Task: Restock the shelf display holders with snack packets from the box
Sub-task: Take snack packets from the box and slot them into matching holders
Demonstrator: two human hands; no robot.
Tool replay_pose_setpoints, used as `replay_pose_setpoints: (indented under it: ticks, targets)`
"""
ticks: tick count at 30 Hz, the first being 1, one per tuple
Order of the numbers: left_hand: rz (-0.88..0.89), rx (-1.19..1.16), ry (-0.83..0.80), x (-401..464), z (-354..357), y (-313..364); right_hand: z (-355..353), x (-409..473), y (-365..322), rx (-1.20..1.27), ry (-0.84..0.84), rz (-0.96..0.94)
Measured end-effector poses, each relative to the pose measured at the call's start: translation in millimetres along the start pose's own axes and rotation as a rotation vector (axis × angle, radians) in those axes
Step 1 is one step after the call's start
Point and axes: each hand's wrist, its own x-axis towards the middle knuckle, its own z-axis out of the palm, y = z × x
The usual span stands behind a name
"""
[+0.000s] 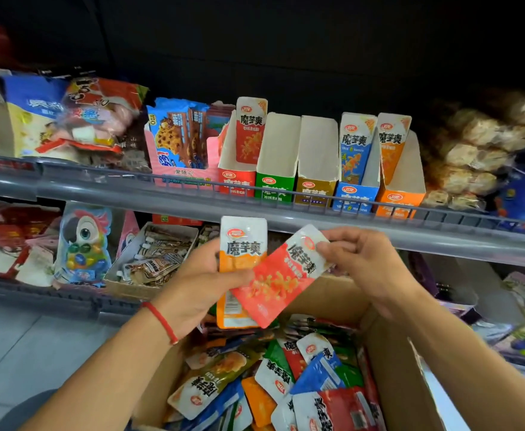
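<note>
My left hand (192,284) grips an upright orange snack packet (239,253), with a red packet (276,281) lying tilted across its front. My right hand (360,259) pinches the red packet's top corner. Below both hands an open cardboard box (388,353) holds several mixed packets (286,377) in red, orange, blue and green. On the shelf above stand the display holders: red (236,178), green (275,185), brown (315,188), blue (356,194) and orange (399,197). The red, blue and orange holders each show a packet; the green and brown ones show none.
A grey shelf rail (161,194) runs in front of the holders. A pink cookie box (183,144) and bagged snacks (68,119) stand to their left, wrapped buns (478,150) to their right. The lower shelf carries a parrot candy pack (82,244) and a tray of small sachets (152,256).
</note>
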Motion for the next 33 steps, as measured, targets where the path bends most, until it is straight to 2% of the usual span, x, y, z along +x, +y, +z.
replay_pose_setpoints:
  ticks: [2,5,8,11,16,24,29,33]
  targets:
    - [0.035,0.014,0.118,12.6,-12.6,4.7,-4.9,19.1,-27.5,-0.064,0.085,-0.093]
    - [0.035,-0.033,0.273,27.6,-31.7,15.0,-7.6,59.3,-81.5,-0.152,0.236,-0.333]
    - [0.032,-0.041,0.320,34.7,-45.4,20.9,-4.5,109.8,-133.2,-0.287,0.391,-0.514]
    - [0.022,-0.050,0.365,40.1,-59.4,22.9,4.5,155.3,-173.6,-0.388,0.463,-0.596]
    - [0.005,-0.094,0.404,47.5,-81.5,29.9,27.2,220.4,-193.7,-0.617,0.454,-0.532]
    - [-0.001,-0.095,0.352,52.2,-86.0,33.4,71.4,270.1,-161.4,-1.030,0.316,-0.490]
    - [-0.013,-0.083,0.314,52.2,-88.3,34.9,74.5,286.1,-156.7,-1.157,0.325,-0.487]
    - [-0.017,-0.085,0.300,51.8,-89.0,33.4,78.6,292.3,-150.2,-1.160,0.402,-0.509]
